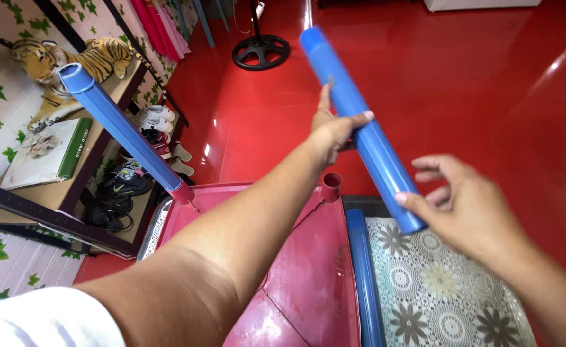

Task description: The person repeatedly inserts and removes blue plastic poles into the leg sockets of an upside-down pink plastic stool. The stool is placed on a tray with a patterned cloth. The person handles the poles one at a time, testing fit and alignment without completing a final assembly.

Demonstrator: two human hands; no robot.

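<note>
My left hand (332, 127) grips a blue plastic tube (360, 125) near its middle, holding it tilted in the air. My right hand (463, 202) touches the tube's lower end with fingertips, fingers spread. Below lies an upturned dark red plastic stool (296, 276). One blue tube leg (119, 122) stands fitted in its left corner socket. An empty red socket (332, 186) sits just below the held tube. A third blue tube (363, 276) lies flat beside the stool.
A patterned lace cloth (437, 289) covers a surface at lower right. A wooden shelf (71, 173) at left bears a toy tiger (71, 61), a book and several shoes below. A black fan base (261, 50) stands on the glossy red floor (476, 83).
</note>
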